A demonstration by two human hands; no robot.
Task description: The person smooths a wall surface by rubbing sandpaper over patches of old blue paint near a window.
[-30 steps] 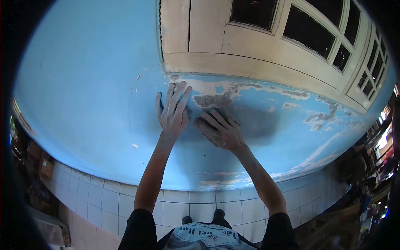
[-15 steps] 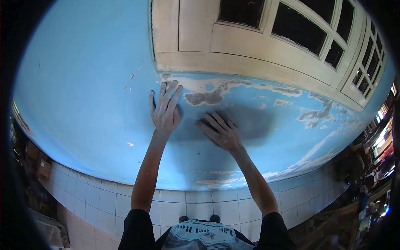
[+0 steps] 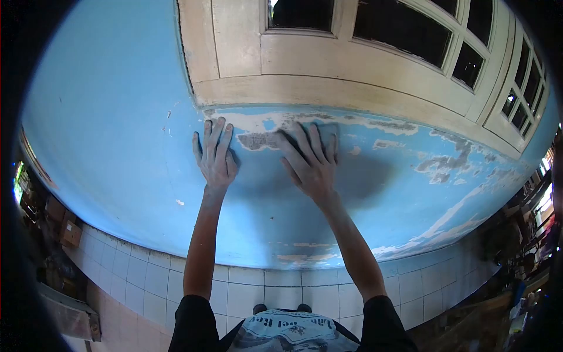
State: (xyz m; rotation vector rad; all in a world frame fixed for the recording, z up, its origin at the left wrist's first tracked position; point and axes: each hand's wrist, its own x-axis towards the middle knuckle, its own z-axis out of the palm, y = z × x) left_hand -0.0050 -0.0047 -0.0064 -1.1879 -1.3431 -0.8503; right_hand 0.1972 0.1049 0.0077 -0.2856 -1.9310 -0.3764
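Note:
My left hand (image 3: 217, 158) lies against the light blue wall (image 3: 123, 152), fingers spread, just below the corner of the cream wooden window frame (image 3: 293, 89). To its right, my right hand (image 3: 312, 163) is also at the wall with its fingers apart; nothing shows in either hand. The right fingertips reach a peeled strip under the frame, where white and grey show through the paint. Between the hands sits a bare grey patch (image 3: 252, 141). Pale dust appears to coat both hands.
More flaked paint (image 3: 448, 158) runs along the wall to the right. White floor tiles (image 3: 243, 299) meet the wall's foot, close to my feet. A cardboard box (image 3: 71, 233) stands at the far left, and cluttered items line the right edge.
My right hand has moved up the wall to the peeled strip, its fingers more upright. The left hand stays on the wall near the frame's corner. The view has shifted slightly.

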